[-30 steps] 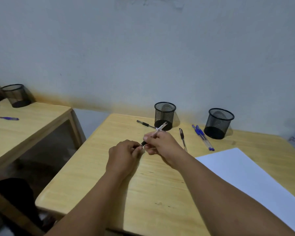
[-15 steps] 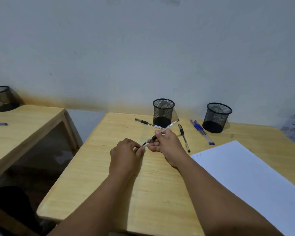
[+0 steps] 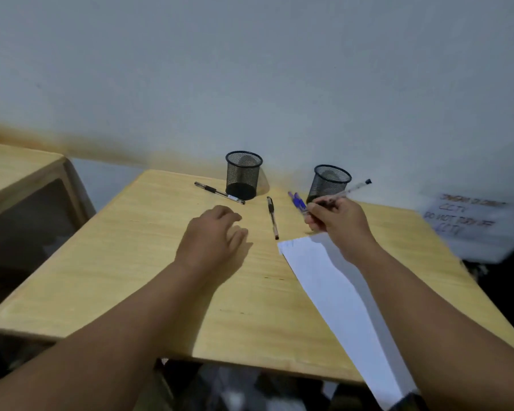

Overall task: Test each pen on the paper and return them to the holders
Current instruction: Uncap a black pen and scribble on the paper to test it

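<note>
My right hand (image 3: pixel 337 222) grips a clear black-ink pen (image 3: pixel 352 190) in a writing hold just above the far corner of the white paper (image 3: pixel 333 286); its black end points up to the right. My left hand (image 3: pixel 212 238) hovers over the wooden table (image 3: pixel 131 256) with curled fingers; whether it holds the pen's cap is hidden. Two black mesh holders stand near the wall, one on the left (image 3: pixel 244 175) and one on the right (image 3: pixel 328 182). Two black pens (image 3: pixel 218 192) (image 3: pixel 272 216) and two blue pens (image 3: pixel 297 201) lie on the table near them.
A second wooden table (image 3: pixel 15 170) stands to the left across a gap. A white sheet with handwriting (image 3: pixel 469 223) hangs at the right past the table's edge. The wall runs right behind the holders.
My hands have come apart: the right hand has carried the pen to the right, over the paper's corner. The left hand has stayed near the middle. The view has swung right.
</note>
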